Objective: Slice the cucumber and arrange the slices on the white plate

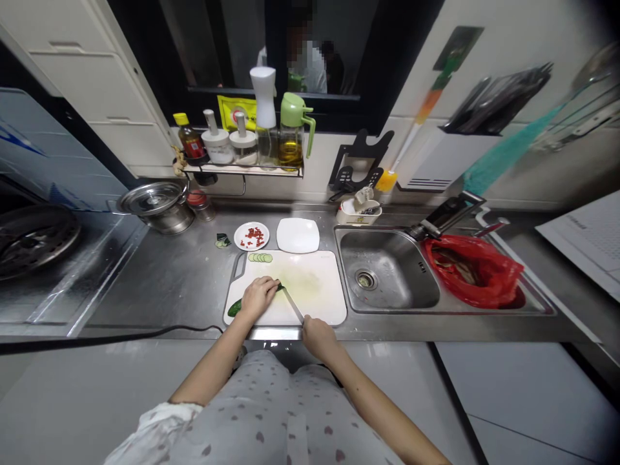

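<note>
In the head view, the white cutting board (320, 310) lies on the metal desk (188, 284). A green cucumber (235, 308) is on the board, at its left near corner and running in toward its middle. The left hand (259, 297) covers most of it, its grip clamped over the cucumber. The right hand (318, 337) is at the board's near edge, its grip closed around the end of a knife (293, 307). The knife's tip points at the cucumber's dark far end. I can't tell if it touches.

Thin round slices (260, 258) lie in a row near the board's top left. Past the board are a small plate (237, 240) with red bits (252, 237) on it and a bare square plate (298, 235). The sink (387, 290) is just right of the board.

It looks like the slicing step is partly done. The next cut needs a still cucumber, left fingertips tucked away, and the blade lined up straight across.
</note>
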Demonstrator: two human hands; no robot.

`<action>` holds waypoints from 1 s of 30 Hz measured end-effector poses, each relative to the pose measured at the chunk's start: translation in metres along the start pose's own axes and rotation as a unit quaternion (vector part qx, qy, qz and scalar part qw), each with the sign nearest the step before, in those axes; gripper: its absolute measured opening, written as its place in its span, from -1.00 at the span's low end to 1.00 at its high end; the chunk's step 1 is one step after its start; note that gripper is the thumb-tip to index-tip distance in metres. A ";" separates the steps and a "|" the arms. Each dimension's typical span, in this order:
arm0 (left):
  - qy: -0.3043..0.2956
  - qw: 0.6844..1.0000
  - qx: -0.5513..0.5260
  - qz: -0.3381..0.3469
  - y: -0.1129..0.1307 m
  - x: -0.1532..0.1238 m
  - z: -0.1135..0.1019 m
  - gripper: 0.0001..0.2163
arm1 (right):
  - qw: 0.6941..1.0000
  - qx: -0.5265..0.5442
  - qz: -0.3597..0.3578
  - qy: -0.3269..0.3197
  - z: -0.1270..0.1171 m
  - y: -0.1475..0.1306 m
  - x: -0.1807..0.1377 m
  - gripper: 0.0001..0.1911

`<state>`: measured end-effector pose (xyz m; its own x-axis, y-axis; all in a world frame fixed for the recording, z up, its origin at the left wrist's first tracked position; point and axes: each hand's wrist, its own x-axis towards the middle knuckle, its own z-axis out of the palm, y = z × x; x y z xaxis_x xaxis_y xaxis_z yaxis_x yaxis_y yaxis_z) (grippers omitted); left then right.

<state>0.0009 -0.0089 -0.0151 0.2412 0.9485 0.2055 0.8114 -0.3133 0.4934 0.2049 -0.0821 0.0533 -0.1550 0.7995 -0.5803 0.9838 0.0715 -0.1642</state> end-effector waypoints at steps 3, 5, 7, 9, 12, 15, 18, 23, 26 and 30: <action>0.000 1.000 -0.001 -0.001 0.000 0.000 0.000 -0.76 | 1.000 -0.005 -0.002 -0.010 -0.004 0.001 -0.004 -0.70; -0.002 1.000 -0.002 -0.003 0.000 0.000 0.000 -0.76 | 1.000 -0.006 -0.004 -0.010 -0.006 0.003 -0.006 -0.70; -0.006 1.000 -0.002 -0.006 0.000 0.001 -0.001 -0.76 | 1.000 0.000 -0.006 -0.006 -0.007 0.005 -0.009 -0.70; -0.008 1.000 -0.001 -0.009 0.000 0.001 -0.002 -0.76 | 1.000 0.011 -0.005 -0.001 -0.009 0.008 -0.011 -0.70; -0.010 1.000 0.000 -0.012 0.001 0.003 -0.004 -0.76 | 1.000 0.018 -0.002 0.012 -0.012 0.012 -0.014 -0.70; -0.016 1.000 0.004 -0.016 0.003 0.003 -0.006 -0.76 | 0.999 0.011 0.008 0.033 -0.015 0.015 -0.013 -0.71; -0.029 0.999 0.011 -0.027 0.006 0.004 -0.010 -0.75 | 0.999 0.001 0.023 0.046 -0.018 0.016 -0.010 -0.71; -0.054 0.997 -0.003 -0.056 0.011 0.006 -0.018 -0.74 | 0.997 -0.003 0.046 0.063 -0.020 0.017 -0.007 -0.68; -0.052 0.995 -0.030 -0.079 0.012 0.008 -0.019 -0.73 | 0.995 0.004 0.058 0.084 -0.020 0.017 -0.006 -0.69; -0.020 0.991 -0.070 -0.114 0.010 0.009 -0.017 -0.71 | 0.989 0.024 0.063 0.133 -0.019 0.020 -0.005 -0.70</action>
<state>0.0018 -0.0038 0.0064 0.0839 0.9956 0.0422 0.7667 -0.0916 0.6354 0.2267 -0.0732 0.0675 0.0044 0.9295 -0.3689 0.9875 -0.0621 -0.1447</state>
